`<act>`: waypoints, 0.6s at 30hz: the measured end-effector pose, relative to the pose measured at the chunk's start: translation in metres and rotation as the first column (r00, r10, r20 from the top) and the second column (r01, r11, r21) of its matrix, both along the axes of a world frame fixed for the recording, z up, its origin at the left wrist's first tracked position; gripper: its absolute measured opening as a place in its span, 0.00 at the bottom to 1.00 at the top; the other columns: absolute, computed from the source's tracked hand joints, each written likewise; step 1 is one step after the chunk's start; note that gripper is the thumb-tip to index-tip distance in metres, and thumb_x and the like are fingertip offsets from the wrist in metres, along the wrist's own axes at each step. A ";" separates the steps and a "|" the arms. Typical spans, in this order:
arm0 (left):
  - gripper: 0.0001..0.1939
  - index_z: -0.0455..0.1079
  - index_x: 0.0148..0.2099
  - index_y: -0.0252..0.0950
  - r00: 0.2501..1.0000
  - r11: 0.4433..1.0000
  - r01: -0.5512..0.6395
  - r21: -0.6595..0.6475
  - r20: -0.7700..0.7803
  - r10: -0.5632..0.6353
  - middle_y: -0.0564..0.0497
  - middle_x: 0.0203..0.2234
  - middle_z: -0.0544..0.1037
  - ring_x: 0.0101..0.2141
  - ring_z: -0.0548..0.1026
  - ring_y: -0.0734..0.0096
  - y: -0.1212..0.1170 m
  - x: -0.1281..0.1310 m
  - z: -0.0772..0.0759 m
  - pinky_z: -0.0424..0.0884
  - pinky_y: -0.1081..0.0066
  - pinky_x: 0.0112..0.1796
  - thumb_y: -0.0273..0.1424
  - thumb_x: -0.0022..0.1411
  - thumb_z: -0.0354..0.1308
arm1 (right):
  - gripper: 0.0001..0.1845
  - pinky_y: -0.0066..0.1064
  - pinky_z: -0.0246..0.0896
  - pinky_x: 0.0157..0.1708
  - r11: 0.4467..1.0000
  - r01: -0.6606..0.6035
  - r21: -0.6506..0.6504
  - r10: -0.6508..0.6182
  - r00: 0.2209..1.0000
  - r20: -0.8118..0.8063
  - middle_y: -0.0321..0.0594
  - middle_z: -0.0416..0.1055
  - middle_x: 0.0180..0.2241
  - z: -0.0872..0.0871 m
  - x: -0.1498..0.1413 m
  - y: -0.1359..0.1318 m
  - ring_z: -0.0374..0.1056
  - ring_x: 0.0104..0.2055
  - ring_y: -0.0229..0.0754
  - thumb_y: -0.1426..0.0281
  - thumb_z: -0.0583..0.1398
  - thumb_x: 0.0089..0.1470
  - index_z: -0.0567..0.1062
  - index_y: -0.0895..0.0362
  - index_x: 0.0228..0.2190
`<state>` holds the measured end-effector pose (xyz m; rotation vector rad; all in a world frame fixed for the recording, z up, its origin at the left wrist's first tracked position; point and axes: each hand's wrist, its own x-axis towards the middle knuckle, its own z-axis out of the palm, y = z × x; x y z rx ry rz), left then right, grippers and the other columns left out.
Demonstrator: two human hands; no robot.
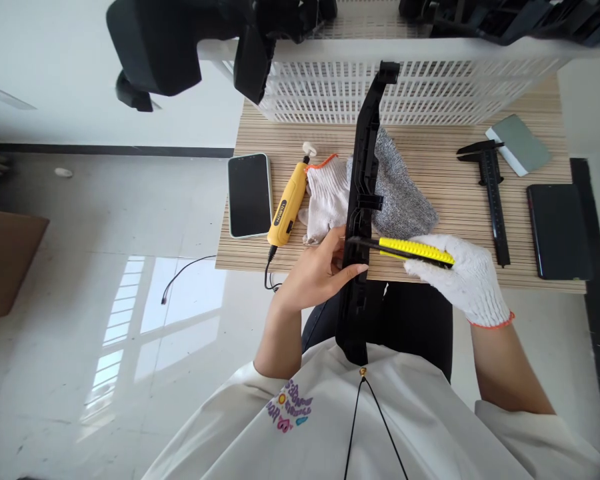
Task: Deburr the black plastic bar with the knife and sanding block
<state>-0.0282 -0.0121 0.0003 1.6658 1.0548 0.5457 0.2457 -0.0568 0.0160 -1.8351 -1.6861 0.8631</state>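
Note:
A long black plastic trim piece (362, 180) runs from the white basket's edge down to my lap. My bare left hand (321, 272) is closed around its lower middle, thumb on the near face and the other fingers partly hidden behind it. In its white knit glove, my right hand (463, 273) grips a yellow-and-black utility knife (413, 249). The knife points left, and its dark blade lies across the trim piece just above my left thumb. Whether the blade touches the plastic I cannot tell. Behind the trim piece lie a white glove (327, 199) and a grey cloth (403, 193).
A white slotted basket (320, 90) with black parts stands at the table's back. On the left lie a phone (250, 195) and a yellow rotary tool (289, 203) with its cord. Rightward are a black caliper (493, 200), a grey-green block (523, 143) and a dark phone (557, 231).

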 end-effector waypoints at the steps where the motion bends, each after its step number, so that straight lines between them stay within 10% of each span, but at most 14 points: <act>1: 0.27 0.61 0.63 0.40 1.000 1.000 0.001 -0.004 0.009 -0.001 0.48 0.40 0.83 0.34 0.83 0.65 0.000 0.000 0.000 0.77 0.70 0.30 0.46 0.70 0.63 | 0.19 0.45 0.79 0.46 0.999 0.032 0.012 -0.032 0.999 -0.008 0.35 0.85 0.42 0.000 -0.001 0.000 0.82 0.44 0.51 0.51 0.71 0.54 0.85 0.41 0.47; 18: 0.30 0.63 0.67 0.43 0.994 0.998 0.054 0.041 0.095 -0.057 0.51 0.34 0.79 0.29 0.76 0.68 -0.004 -0.009 -0.007 0.74 0.70 0.28 0.46 0.68 0.64 | 0.20 0.38 0.80 0.34 0.980 0.197 -0.041 -0.201 0.963 -0.182 0.36 0.84 0.34 0.002 -0.005 0.002 0.80 0.31 0.45 0.58 0.73 0.51 0.84 0.48 0.46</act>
